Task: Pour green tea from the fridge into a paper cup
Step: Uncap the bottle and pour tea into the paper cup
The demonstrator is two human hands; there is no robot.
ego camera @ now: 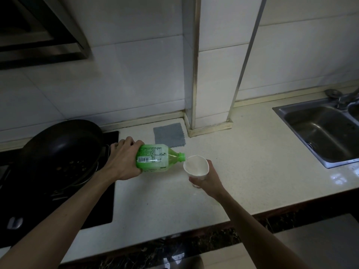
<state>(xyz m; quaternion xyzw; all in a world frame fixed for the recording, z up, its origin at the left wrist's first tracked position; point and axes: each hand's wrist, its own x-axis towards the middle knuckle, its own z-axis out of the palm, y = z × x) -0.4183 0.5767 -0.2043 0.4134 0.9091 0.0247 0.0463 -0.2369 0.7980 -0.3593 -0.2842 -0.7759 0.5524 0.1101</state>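
My left hand (pixel 122 160) grips a green tea bottle (pixel 155 158) by its base end and holds it tipped on its side. The bottle's green neck (pixel 181 157) lies right at the rim of a white paper cup (pixel 196 167). My right hand (pixel 207 177) holds the cup from the right and below, tilted toward the bottle, just above the pale countertop (pixel 242 162). The cup's rim is squeezed slightly oval. I cannot tell whether tea is flowing.
A black pan (pixel 58 150) sits on the dark cooktop (pixel 104 200) at the left. A grey cloth (pixel 169 135) lies by the wall behind the bottle. A steel sink (pixel 322 133) with a tap is at the right. A tiled column (pixel 211 94) stands behind.
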